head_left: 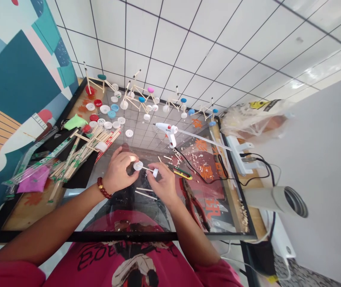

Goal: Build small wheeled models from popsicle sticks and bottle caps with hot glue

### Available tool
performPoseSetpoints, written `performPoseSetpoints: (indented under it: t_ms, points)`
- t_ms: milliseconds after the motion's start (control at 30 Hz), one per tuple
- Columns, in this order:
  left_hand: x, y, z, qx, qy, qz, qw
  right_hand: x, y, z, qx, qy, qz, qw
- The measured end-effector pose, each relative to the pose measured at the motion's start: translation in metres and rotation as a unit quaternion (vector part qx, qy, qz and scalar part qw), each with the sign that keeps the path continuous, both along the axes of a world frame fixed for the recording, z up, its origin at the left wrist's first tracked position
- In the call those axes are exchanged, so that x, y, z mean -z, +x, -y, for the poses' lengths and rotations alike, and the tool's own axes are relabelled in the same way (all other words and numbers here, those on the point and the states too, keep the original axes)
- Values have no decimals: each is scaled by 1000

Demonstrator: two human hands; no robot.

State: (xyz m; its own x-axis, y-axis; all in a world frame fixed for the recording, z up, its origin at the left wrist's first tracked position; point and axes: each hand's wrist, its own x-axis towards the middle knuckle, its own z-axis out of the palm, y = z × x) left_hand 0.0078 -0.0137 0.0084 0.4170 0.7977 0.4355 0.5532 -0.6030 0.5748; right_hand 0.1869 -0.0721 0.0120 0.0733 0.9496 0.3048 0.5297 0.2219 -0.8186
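Between my hands, just above the glass tabletop, is a short wooden stick [146, 169] with a white bottle cap at each end. My left hand [120, 170] pinches the left white bottle cap [138, 166] between thumb and fingers. On the other side, my right hand [163, 182] closes around the right white bottle cap [155, 172] at the stick's end. Below them lie two loose sticks [146, 194] on the glass. A yellow utility knife [183, 173] rests right beside my right hand, and red-handled pliers [194, 205] lie nearer the table's front right.
A white glue gun [168, 133] with a long glue stick lies beyond my hands, its cord running right to a power strip [240, 155]. Wooden sticks [76, 155] are heaped at left. Loose caps [104, 109] and several stick-and-cap figures [142, 99] line the back.
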Motion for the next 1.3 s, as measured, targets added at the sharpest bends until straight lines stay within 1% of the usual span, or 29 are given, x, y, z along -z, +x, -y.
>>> performPoseSetpoints:
  t_ms: [167,367,467,567,767,967,1133,1300]
  points:
    - [-2,0,1,23,6,25,999,1,2,0,12,0,0,1000]
    - [1,-2,-1,60,-23,59,996,-1,3,0,4,-6,-18,1000]
    - [2,-3,-2,68,-32,74,994,-1,5,1,-17,-9,-27,999]
    - [1,-4,-3,74,-22,94,993,2,7,0,-41,-2,-23,999]
    - [-2,-5,-2,70,-39,108,991,10,10,-2,-54,-6,-17,998]
    - [-3,-2,0,109,-68,115,985,17,9,-3,-48,1,3,999]
    - [0,-2,1,97,-55,122,986,21,8,-5,-33,9,34,999]
    - [7,-3,0,106,-47,125,985,24,9,-6,-37,21,74,996]
